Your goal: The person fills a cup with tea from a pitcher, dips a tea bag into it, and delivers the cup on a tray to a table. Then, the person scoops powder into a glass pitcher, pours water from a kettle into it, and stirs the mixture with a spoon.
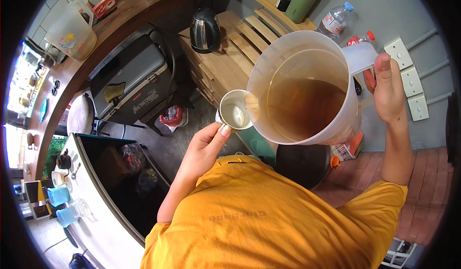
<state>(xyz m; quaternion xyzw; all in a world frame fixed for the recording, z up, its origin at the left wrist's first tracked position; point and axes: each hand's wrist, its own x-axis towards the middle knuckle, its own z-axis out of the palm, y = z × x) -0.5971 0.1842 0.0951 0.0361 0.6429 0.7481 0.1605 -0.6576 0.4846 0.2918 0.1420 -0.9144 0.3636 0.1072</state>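
Pitcher (307, 61), axis slanted, aims spout (251, 102) at mug (233, 108); right fingers (383, 69) wrap its handle (359, 56), left fingers (222, 135) the mug's.

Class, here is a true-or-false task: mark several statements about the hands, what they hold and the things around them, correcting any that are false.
1. The right hand grips the handle of the pitcher. True.
2. The pitcher is empty. False: brown liquid is in it.
3. The left hand holds a cup. True.
4. The kettle stands upright. True.
5. The person wears blue. False: the shirt is yellow-orange.
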